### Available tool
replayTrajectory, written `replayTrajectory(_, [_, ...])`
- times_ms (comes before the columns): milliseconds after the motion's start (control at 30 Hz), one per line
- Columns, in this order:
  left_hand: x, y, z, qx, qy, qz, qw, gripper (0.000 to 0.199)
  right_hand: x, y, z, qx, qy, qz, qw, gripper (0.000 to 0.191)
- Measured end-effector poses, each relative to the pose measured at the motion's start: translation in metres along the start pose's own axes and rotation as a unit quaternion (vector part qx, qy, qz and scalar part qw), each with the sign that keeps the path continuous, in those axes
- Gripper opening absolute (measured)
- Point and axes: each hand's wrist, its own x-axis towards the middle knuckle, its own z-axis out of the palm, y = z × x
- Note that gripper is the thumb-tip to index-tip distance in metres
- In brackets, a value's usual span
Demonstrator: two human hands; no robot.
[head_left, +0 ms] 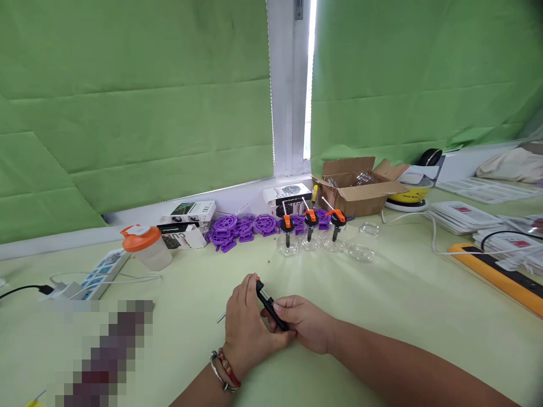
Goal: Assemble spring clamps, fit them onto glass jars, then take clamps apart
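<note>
In front of me, both hands are closed on a slim black plastic part with a silvery section and a touch of orange at its upper end. My left hand wraps its fingers around the upper end, with its thumb under the lower end. My right hand pinches the lower half between thumb and fingers. A thin metal rod sticks out to the left of my left hand; its other end is hidden. Beyond them, three clear containers with black tops and orange pieces stand in a row, one of them the right-hand container.
Clear plastic pieces lie beside the containers. Behind are purple plastic parts, printed boxes and an open cardboard box. An orange-lidded cup and power strip stand left; an orange-black strip lies right.
</note>
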Motion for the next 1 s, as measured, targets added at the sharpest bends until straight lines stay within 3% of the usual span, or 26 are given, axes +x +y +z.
replayTrajectory(200, [0.002, -0.002, -0.004, -0.005, -0.033, -0.025, 0.999, 0.11, 0.0, -0.003, -0.002, 0.006, 0.017, 0.007, 1.0, 0.037])
replayTrajectory(467, [0.004, 0.0, -0.004, -0.006, -0.051, -0.074, 0.996, 0.094, 0.001, -0.002, -0.006, 0.01, 0.062, 0.005, 0.998, 0.04])
replayTrajectory(667, [0.007, -0.013, 0.001, -0.079, -0.088, -0.102, 0.988, 0.115, 0.004, -0.003, -0.005, -0.015, 0.1, 0.003, 0.995, 0.038])
replayTrajectory(833, [0.007, -0.015, 0.004, -0.084, -0.064, -0.062, 0.993, 0.099, 0.005, -0.007, -0.004, -0.001, 0.116, 0.009, 0.993, 0.038])
replayTrajectory(1000, [0.002, -0.004, 0.009, -0.043, -0.057, -0.083, 0.994, 0.11, 0.005, -0.005, -0.006, 0.001, 0.098, 0.025, 0.995, 0.034])
